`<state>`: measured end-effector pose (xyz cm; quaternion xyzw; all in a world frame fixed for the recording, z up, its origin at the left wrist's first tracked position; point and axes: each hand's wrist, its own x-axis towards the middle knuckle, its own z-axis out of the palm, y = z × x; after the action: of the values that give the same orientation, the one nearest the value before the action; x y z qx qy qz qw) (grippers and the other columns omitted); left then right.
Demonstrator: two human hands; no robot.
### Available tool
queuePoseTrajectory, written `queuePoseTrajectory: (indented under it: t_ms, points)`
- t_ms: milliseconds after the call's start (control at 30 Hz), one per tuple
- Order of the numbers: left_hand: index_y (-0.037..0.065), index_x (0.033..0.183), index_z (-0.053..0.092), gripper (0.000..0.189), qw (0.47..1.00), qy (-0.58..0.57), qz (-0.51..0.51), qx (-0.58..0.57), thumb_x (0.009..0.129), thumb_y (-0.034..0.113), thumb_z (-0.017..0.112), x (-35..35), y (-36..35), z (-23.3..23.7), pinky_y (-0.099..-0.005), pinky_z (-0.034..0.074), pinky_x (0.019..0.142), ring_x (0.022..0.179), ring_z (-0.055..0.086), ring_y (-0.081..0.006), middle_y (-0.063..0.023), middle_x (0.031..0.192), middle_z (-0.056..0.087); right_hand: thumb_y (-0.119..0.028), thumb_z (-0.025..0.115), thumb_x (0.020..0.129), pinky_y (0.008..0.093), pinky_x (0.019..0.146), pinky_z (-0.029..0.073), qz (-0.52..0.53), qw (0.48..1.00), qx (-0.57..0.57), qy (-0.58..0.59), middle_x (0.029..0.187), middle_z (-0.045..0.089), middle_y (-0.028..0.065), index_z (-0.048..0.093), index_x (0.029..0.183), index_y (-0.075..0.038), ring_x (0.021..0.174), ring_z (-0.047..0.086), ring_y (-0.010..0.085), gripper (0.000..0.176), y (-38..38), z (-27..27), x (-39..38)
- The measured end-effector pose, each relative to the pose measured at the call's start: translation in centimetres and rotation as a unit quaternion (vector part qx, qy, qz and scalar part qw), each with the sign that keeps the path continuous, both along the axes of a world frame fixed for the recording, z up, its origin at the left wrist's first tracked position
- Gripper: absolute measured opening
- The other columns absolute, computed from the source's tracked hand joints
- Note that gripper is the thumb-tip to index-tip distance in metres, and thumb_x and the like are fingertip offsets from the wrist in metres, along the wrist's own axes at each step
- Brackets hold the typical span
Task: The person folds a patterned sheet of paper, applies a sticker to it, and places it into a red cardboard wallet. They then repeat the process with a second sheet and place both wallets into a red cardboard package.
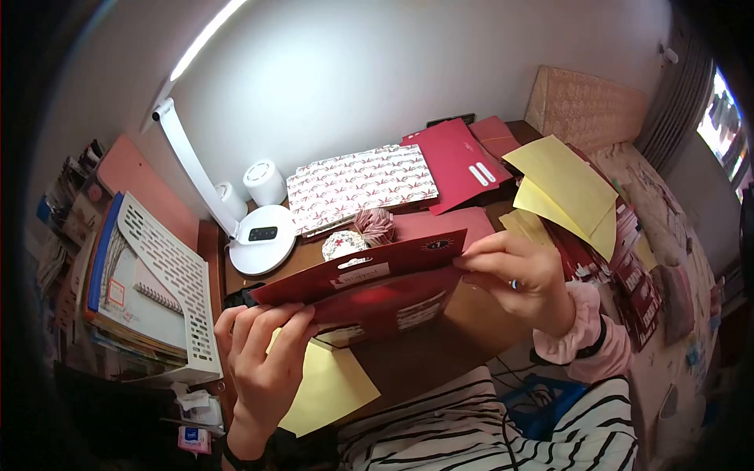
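Note:
Above the desk's front part I hold a dark red printed card package (377,302) with a hang slot and a white label. Its two panels stand apart along the top. My left hand (267,357) is closed on its left end, fingers over the near panel. The thumb and fingers of my right hand (518,282) pinch its upper right corner. Below my left hand lies a yellow sheet (334,388). Just behind the package sit a ball of pink yarn (375,226) and a round speckled white thing (343,245).
A white desk lamp (263,239) stands at the back left, beside a white file rack (200,330) of papers. Patterned white sheets (361,184), red folders (455,165) and yellow sheets (561,184) lie along the back and right. More red packages (636,294) are piled at right.

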<state>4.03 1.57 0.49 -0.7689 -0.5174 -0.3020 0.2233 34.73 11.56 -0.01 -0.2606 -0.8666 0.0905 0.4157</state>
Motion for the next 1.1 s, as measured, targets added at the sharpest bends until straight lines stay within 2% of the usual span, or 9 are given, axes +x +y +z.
queuePoseTrajectory:
  t_ms: [100,233,300,400,433,500,600,867,1100]
  points:
    - [0.006,0.097,0.071,0.024,1.000,-0.002,0.001,0.001,0.075,0.005,0.079,0.0,0.0,0.0,-0.0427,0.041,0.094,0.090,0.060,-0.0263,-0.0045,0.097,0.070,0.009,0.077,0.079,0.0276,0.075,0.056,0.032,0.987,-0.126,0.094,0.098,0.068,0.0101,0.071,0.108,0.000,0.088,0.069,0.0202,0.032,0.6,-1.0,0.0]
    - [0.006,0.098,0.071,0.024,1.000,-0.003,0.003,-0.001,0.075,0.004,0.078,0.0,0.0,0.0,-0.0429,0.041,0.094,0.091,0.060,-0.0267,-0.0047,0.097,0.070,0.010,0.076,0.080,0.0271,0.075,0.055,0.071,0.979,-0.171,0.087,0.100,0.068,0.0086,0.071,0.108,0.000,0.090,0.068,0.0176,0.031,1.5,-0.7,0.4]
    - [0.006,0.098,0.071,0.024,1.000,-0.001,0.004,-0.001,0.075,0.004,0.079,0.0,-0.1,0.0,-0.0430,0.041,0.094,0.092,0.060,-0.0269,-0.0049,0.098,0.070,0.010,0.076,0.080,0.0257,0.076,0.054,0.155,0.961,-0.214,0.084,0.101,0.067,0.0073,0.071,0.109,-0.001,0.091,0.066,0.0159,0.031,2.5,-1.0,0.9]
    - [0.008,0.099,0.073,0.027,1.000,0.008,0.006,0.003,0.073,0.006,0.080,-0.2,-0.2,-0.2,-0.0424,0.041,0.094,0.092,0.061,-0.0244,-0.0035,0.099,0.070,0.009,0.076,0.081,0.0246,0.075,0.051,0.214,0.943,-0.238,0.090,0.099,0.065,0.0062,0.071,0.109,0.000,0.090,0.064,0.0152,0.030,3.8,-1.4,1.3]
    - [0.009,0.099,0.074,0.029,1.000,0.015,0.008,0.007,0.071,0.008,0.082,-0.3,-0.2,-0.2,-0.0416,0.041,0.093,0.092,0.061,-0.0217,-0.0019,0.100,0.070,0.009,0.076,0.081,0.0246,0.075,0.051,0.212,0.943,-0.238,0.091,0.099,0.065,0.0062,0.071,0.109,0.000,0.090,0.064,0.0152,0.030,4.1,-1.2,1.4]
    - [0.010,0.099,0.074,0.030,1.000,0.012,0.004,0.013,0.071,0.008,0.083,-0.5,-0.2,-0.5,-0.0419,0.041,0.093,0.092,0.061,-0.0219,-0.0021,0.100,0.070,0.008,0.077,0.081,0.0253,0.073,0.050,0.248,0.940,-0.226,0.065,0.096,0.063,0.0056,0.072,0.109,0.000,0.087,0.062,0.0147,0.030,4.3,-0.9,1.5]
    - [0.010,0.099,0.074,0.029,1.000,0.007,0.003,0.021,0.072,0.009,0.083,-0.7,-0.4,-0.7,-0.0423,0.040,0.093,0.092,0.061,-0.0223,-0.0024,0.100,0.069,0.008,0.077,0.081,0.0268,0.072,0.049,0.235,0.954,-0.181,0.049,0.095,0.062,0.0055,0.073,0.108,0.000,0.086,0.061,0.0144,0.028,4.1,-0.6,1.2]
    - [0.011,0.104,0.074,0.031,0.999,0.024,0.012,0.033,0.074,0.013,0.083,-0.9,-1.2,-1.0,-0.0431,0.040,0.093,0.092,0.057,-0.0234,-0.0020,0.100,0.062,0.008,0.077,0.080,0.0276,0.068,0.050,0.236,0.948,-0.197,0.083,0.096,0.063,0.0057,0.072,0.109,-0.001,0.081,0.062,0.0147,0.030,2.9,-1.4,0.9]
    - [0.012,0.099,0.067,0.028,0.999,-0.009,-0.039,0.022,0.075,0.004,0.080,-0.9,-1.3,-1.1,-0.0436,0.041,0.094,0.091,0.058,-0.0228,-0.0019,0.098,0.062,0.005,0.078,0.079,0.0291,0.061,0.049,0.207,0.968,-0.138,0.035,0.091,0.062,0.0090,0.070,0.107,-0.002,0.074,0.063,0.0177,0.030,2.2,-0.3,0.2]
